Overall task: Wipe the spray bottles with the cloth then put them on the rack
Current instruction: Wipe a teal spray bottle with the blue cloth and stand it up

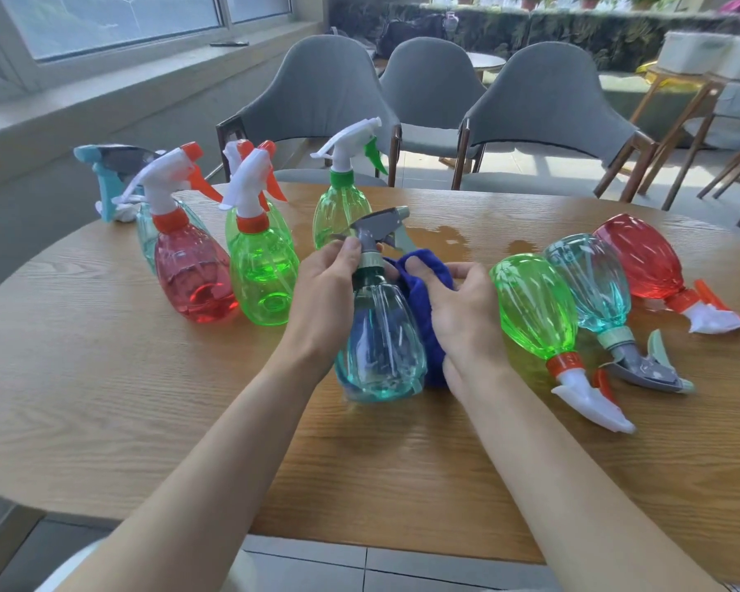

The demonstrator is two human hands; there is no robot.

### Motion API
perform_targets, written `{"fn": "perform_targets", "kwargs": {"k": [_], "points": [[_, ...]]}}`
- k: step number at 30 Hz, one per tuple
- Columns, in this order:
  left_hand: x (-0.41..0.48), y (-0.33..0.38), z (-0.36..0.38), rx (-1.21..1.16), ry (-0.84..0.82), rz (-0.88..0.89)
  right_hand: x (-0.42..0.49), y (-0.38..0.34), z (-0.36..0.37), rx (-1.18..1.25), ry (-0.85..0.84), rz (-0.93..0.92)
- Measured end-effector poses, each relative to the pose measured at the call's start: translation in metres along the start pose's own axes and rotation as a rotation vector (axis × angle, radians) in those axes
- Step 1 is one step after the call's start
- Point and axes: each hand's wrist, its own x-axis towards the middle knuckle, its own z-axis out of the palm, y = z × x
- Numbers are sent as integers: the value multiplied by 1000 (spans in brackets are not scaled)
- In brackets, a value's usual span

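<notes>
In the hands (323,296) (466,322): bottle (381,352), blue cloth (424,288)

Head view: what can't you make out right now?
Head view:
- Rack: nowhere in frame.
- Blue cloth: mostly hidden behind the held teal bottle and the right hand.
- Rear orange-nozzle bottle: body hidden behind the orange-collared green bottle.
- Far-left teal bottle: partly hidden by the upright red bottle.

Teal bottle (381,356), blue cloth (424,288), red bottle (195,275), wood-grain table (103,356)

Upright bottles (197,271) left, toppled bottles (535,309) right
</notes>
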Motion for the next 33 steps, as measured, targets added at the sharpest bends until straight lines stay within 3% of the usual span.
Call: {"fn": "perform_targets", "kwargs": {"k": [4,7,10,17,22,30,33], "points": [[4,1,-1,-4,91,-13,0,-4,-5,98,136,-71],[4,2,0,0,107,-13,-7,-13,-9,-2,144,-231],[1,3,4,10,116,9,-23,-20,-3,-186,51,-452],[-2,-2,5,55,95,93,-42,-13,9,-550,-134,-565],[3,-3,2,45,128,44,-50,-10,12,-632,-155,-801],[-6,-4,13,170,-1,184,-38,-19,10,-478,-38,-639],[-9,0,15,177,14,172,-39,-19,9,-474,-59,-683]]}}
